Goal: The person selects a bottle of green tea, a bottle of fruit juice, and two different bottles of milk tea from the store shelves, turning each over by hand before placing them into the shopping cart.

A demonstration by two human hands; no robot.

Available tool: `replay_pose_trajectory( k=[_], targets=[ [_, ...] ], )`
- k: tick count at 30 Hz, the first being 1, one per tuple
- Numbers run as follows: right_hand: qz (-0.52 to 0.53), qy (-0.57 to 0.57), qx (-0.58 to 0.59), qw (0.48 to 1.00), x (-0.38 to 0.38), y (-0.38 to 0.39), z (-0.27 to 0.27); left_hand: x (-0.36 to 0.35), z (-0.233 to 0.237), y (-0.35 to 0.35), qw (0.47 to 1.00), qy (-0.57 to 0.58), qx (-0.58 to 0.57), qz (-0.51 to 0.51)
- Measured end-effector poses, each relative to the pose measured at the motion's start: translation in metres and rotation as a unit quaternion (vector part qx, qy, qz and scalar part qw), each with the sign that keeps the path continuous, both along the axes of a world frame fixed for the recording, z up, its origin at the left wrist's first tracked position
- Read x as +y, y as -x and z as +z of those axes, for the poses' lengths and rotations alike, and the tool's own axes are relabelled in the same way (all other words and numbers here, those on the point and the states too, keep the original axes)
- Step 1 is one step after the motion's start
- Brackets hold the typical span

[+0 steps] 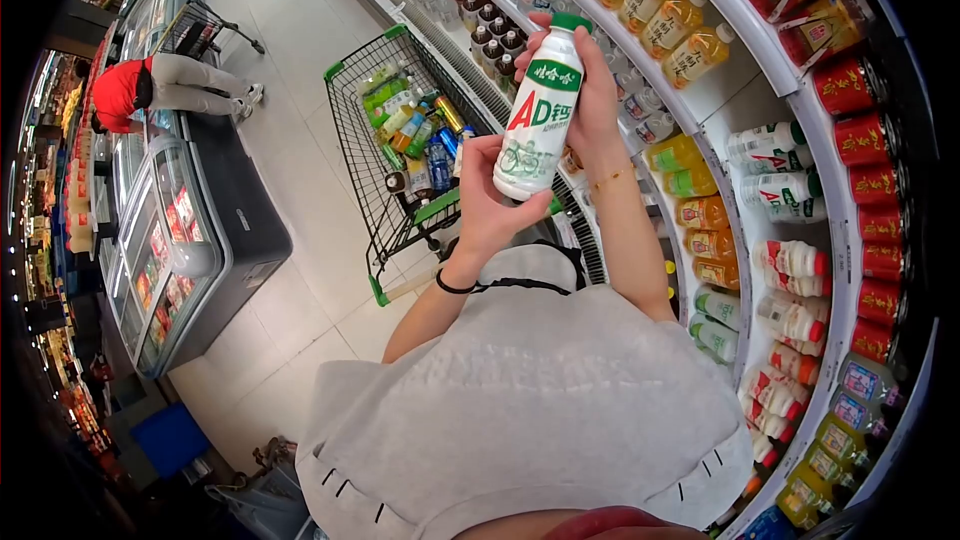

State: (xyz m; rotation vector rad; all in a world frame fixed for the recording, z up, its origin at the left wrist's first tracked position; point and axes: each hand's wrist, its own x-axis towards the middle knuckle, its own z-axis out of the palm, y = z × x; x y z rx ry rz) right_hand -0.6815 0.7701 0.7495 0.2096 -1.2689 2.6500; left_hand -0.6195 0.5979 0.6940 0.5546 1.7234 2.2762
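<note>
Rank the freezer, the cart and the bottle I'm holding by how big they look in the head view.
Largest: freezer
Next: cart
Smallest: bottle, although being close to the camera makes it look bigger than it is.

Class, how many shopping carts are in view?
2. One loaded cart with green trim stands beyond the white bottle held in the left hand and right hand; the second cart stands up the aisle by the person in red. More may be hidden.
</note>
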Motion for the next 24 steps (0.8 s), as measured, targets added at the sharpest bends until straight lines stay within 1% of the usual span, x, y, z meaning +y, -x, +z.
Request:
replay_pose_trajectory(
  k=[2, 4, 6, 7, 8, 9, 10, 12, 13, 14, 15, 16, 18, 20, 21, 22, 23, 24],
  targets=[
    [-0.008, 0.064, -0.041, 0.997, 0.000, 0.002, -0.004, 0.005, 0.003, -0.007, 0.999, -0.021, -0.021, 0.035],
    [-0.005, 0.074, -0.040, 0.996, 0.001, 0.002, -0.006, 0.006, 0.009, -0.011, 0.999, -0.014, -0.018, 0.044],
    [0.001, 0.092, -0.035, 0.995, 0.001, 0.000, -0.007, 0.005, 0.015, -0.012, 0.996, 0.017, 0.020, 0.085],
    [-0.005, 0.074, -0.031, 0.997, 0.002, -0.001, -0.009, 0.002, 0.019, -0.011, 0.996, 0.017, 0.020, 0.085],
    [-0.004, 0.074, -0.033, 0.997, 0.003, -0.003, -0.012, -0.005, 0.024, -0.008, 0.974, 0.131, 0.125, 0.134],
    [-0.007, 0.079, -0.049, 0.996, 0.005, -0.004, -0.017, -0.009, 0.027, -0.007, 0.926, 0.242, 0.228, 0.179],
    [-0.011, 0.084, -0.064, 0.994, 0.007, -0.006, -0.022, -0.011, 0.029, -0.004, 0.926, 0.242, 0.227, 0.180],
    [0.012, 0.091, -0.079, 0.993, 0.009, -0.006, -0.040, -0.010, 0.030, 0.004, 0.913, 0.141, 0.295, 0.245],
    [0.018, 0.139, -0.112, 0.984, 0.004, -0.008, -0.047, -0.010, 0.031, 0.006, 0.918, 0.116, 0.290, 0.243],
    [0.024, 0.186, -0.144, 0.972, 0.001, -0.008, -0.054, -0.011, 0.035, 0.008, 0.918, 0.118, 0.289, 0.244],
    [0.063, 0.236, -0.163, 0.956, -0.001, -0.009, -0.065, -0.012, 0.039, 0.011, 0.916, 0.124, 0.309, 0.226],
    [0.064, 0.237, -0.165, 0.955, -0.004, -0.010, -0.075, -0.013, 0.040, 0.013, 0.912, 0.130, 0.328, 0.209],
    [0.118, 0.339, -0.135, 0.923, -0.009, -0.011, -0.087, -0.013, 0.037, 0.014, 0.916, 0.112, 0.326, 0.203],
    [0.114, 0.326, -0.127, 0.930, 0.000, -0.010, -0.084, -0.019, 0.037, 0.012, 0.903, 0.172, 0.350, 0.182],
    [0.091, 0.292, -0.076, 0.949, 0.009, -0.007, -0.085, -0.022, 0.035, 0.012, 0.902, 0.174, 0.349, 0.183],
    [0.068, 0.257, -0.025, 0.964, 0.016, -0.008, -0.083, -0.027, 0.031, 0.012, 0.888, 0.205, 0.374, 0.173],
    [0.040, 0.219, -0.029, 0.974, 0.025, -0.010, -0.080, -0.030, 0.027, 0.012, 0.872, 0.234, 0.398, 0.164],
    [0.042, 0.220, -0.032, 0.974, 0.030, -0.011, -0.076, -0.031, 0.020, 0.013, 0.872, 0.236, 0.396, 0.165]
  ],
)
